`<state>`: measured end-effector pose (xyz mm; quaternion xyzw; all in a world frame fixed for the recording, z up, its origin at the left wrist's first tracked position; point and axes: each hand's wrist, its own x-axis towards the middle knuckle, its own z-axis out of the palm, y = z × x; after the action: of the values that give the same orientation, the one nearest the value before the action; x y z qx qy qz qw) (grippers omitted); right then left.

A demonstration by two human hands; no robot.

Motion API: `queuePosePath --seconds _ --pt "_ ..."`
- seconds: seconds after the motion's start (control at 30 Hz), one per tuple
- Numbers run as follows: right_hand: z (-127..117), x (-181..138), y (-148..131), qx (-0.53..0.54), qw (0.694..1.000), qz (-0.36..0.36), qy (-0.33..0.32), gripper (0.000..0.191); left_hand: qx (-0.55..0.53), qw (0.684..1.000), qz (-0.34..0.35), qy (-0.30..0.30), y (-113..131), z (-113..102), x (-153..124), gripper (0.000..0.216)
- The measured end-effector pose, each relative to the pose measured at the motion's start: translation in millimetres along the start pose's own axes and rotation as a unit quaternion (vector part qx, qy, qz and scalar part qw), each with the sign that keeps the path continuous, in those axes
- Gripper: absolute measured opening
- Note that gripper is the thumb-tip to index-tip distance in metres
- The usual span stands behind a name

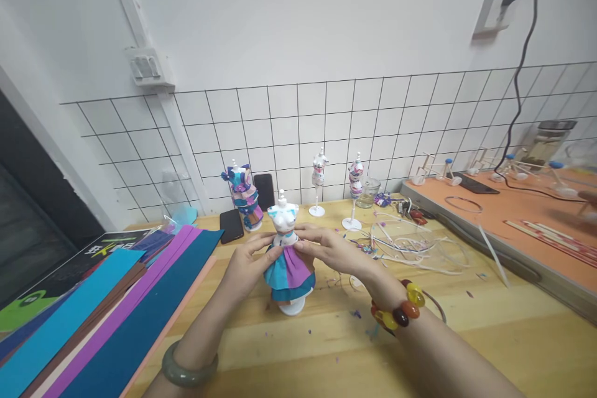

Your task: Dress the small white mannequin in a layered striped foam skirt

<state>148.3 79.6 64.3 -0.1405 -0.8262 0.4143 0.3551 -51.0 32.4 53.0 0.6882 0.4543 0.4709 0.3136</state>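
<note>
A small white dress-form mannequin [283, 217] stands upright on the wooden table in front of me, with blue tape on its chest. Around its waist hangs a layered paper skirt [290, 270] in light blue, purple, brown and teal. My left hand [252, 258] presses the skirt's waistband from the left, thumb in front and fingers behind. From the right, my right hand [326, 247] pinches the same waistband, its fingertips partly hidden behind the mannequin. The white round base [292, 306] shows below the hem.
Coloured paper strips [153, 311] lie at the left. Behind stand a dressed mannequin [245, 196], two phones, two slim mannequins [319, 180] and a glass jar [369, 191]. Tangled strips [410, 245] and scraps lie right, beside an orange-topped surface [527, 208] with a black cable.
</note>
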Motion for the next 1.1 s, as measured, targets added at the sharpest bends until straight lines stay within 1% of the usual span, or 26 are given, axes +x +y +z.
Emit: queuePosePath --seconds 0.17,0.27,0.37,0.47,0.67,0.83,1.1 --pt "6.9 1.2 4.4 0.05 0.999 0.006 0.01 0.031 -0.025 0.999 0.004 -0.038 -0.4 -5.2 -0.9 0.032" --pt "7.0 0.0 5.4 0.082 0.996 0.033 0.018 0.031 -0.033 0.998 0.01 -0.059 0.1 -7.0 -0.8 0.031" --pt "2.1 -3.0 5.3 0.123 0.989 0.082 -0.015 0.035 -0.037 0.997 0.016 -0.062 1.3 -6.8 -1.0 0.031" --pt "-2.7 -5.4 6.8 0.163 0.98 0.105 -0.051 0.036 -0.041 0.997 0.016 -0.061 2.0 -5.9 -1.3 0.032" --pt "1.2 -4.9 10.4 0.151 0.982 0.112 -0.01 0.032 -0.04 0.997 0.014 -0.062 0.6 -5.1 -1.2 0.033" --pt "2.5 -3.3 8.7 0.105 0.991 0.08 0.01 0.025 -0.021 0.998 0.034 -0.052 0.0 -4.1 -1.2 0.032" --pt "2.8 1.0 6.6 0.018 0.999 0.008 0.032 0.031 0.006 0.998 0.048 -0.049 2.3 -1.1 -1.6 0.033"
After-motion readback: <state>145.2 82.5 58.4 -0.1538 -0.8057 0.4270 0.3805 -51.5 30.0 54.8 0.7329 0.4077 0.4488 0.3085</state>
